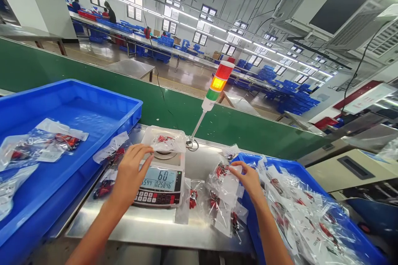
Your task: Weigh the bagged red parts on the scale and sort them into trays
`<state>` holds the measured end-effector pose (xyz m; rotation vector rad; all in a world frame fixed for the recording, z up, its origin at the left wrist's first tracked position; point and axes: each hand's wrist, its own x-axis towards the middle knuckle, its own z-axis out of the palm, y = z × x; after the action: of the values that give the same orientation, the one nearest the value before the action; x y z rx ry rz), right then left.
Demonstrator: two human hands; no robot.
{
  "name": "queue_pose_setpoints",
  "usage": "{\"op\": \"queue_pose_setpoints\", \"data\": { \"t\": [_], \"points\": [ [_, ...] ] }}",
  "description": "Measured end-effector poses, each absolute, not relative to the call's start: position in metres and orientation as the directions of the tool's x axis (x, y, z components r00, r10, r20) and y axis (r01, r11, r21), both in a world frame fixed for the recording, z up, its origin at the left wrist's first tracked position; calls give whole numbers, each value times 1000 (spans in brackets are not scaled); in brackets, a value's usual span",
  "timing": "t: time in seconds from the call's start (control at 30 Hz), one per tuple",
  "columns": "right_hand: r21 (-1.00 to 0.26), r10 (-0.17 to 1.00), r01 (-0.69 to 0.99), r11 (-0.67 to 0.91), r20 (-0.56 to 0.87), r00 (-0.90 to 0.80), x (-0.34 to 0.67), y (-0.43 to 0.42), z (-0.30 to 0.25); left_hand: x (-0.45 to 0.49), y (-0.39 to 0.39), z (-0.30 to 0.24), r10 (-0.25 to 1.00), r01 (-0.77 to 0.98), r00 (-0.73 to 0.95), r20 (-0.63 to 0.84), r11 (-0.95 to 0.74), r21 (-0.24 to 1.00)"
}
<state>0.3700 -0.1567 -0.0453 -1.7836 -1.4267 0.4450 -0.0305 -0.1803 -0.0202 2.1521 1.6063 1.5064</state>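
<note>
My left hand (132,174) hovers over the left side of a counting scale (161,182), fingers spread and reaching toward a clear bag of red parts (166,140) that lies on the scale pan. The display reads 60. My right hand (248,178) pinches another clear bag of red parts (224,176) at the left rim of the blue bin (360,236) on the right. Several more such bags (217,211) lie on the steel table between the scale and that bin.
A large blue tray (93,112) on the left holds a few bags. The right bin is heaped with bags. A signal tower lamp (217,83) stands behind the scale. A green conveyor belt (174,107) runs behind the table. People work at far benches.
</note>
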Motion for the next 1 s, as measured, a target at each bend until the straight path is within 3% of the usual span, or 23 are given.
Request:
{"op": "queue_pose_setpoints", "data": {
  "t": [0.17,0.3,0.47,0.7,0.83,1.0],
  "points": [
    [-877,885,481,-10,216,412,358,-172,-25,32,-145,-27,801,732,217,559,-512,449],
    [-940,855,335,65,225,467,340,-176,-16,67,-118,-32,831,733,204,517,-480,482],
    [-971,859,196,139,217,464,313,-163,-7,56,-92,-14,865,662,-32,500,-356,659],
    [-981,899,77,177,193,393,270,-144,-2,26,-87,10,847,398,-348,400,-253,882],
    [-983,914,41,180,183,362,263,-141,-2,11,-89,21,763,193,-535,362,-307,932],
    [-972,918,32,232,230,323,237,-118,3,-32,-102,58,576,4,-756,311,-470,883]
  ]
}}
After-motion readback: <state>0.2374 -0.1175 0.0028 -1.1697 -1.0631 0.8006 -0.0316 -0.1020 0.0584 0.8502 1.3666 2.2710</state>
